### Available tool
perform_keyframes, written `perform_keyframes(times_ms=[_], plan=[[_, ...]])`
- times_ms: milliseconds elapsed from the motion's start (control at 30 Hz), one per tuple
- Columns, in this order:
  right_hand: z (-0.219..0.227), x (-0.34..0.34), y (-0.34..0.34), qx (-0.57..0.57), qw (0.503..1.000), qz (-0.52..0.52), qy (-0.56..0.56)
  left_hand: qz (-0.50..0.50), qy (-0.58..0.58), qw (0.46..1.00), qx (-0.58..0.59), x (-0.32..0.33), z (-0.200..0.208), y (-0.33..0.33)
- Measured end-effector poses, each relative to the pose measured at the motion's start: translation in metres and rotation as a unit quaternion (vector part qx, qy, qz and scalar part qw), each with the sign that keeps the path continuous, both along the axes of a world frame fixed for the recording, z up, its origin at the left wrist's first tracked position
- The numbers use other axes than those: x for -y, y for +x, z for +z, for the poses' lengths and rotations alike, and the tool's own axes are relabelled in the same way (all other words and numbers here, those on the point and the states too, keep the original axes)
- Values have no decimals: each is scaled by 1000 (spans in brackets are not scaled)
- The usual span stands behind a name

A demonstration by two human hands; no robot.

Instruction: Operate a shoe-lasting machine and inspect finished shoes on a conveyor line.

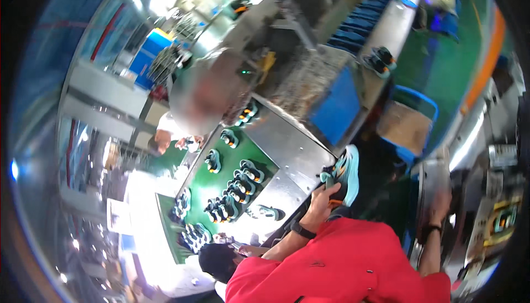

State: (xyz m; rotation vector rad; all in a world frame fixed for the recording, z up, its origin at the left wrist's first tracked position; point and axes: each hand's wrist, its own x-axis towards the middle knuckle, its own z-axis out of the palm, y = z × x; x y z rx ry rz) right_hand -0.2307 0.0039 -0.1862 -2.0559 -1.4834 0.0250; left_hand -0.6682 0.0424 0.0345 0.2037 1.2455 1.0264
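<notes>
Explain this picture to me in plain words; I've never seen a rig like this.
There is no robot here, only a person with bare hands. A wide fisheye camera on the person's head looks down, so straight edges bend toward the rim and their own red top fills the lower part.

The left hand grips a shoe, black and pale blue with some orange. The right hand is off to the right near metal equipment; it is too blurred to tell whether it holds anything.

On the green surface stand more shoes, some in rows. Beyond it shows a co-worker's arm.
</notes>
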Motion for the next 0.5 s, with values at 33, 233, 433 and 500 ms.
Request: perform_keyframes(times_ms=[33,233,433,500], plan=[[-4,1,6,-26,1000,7,-9,35,-14,999,-9,3,-7,-15],[143,-106,-46,-24,991,54,122,188,-52,977,-85,0,-76,-144],[363,-267,-186,-47,962,195,185,280,-63,947,-146,-58,-162,-287],[419,-338,-258,-118,902,339,240,364,-35,903,-226,-69,-198,-333]])
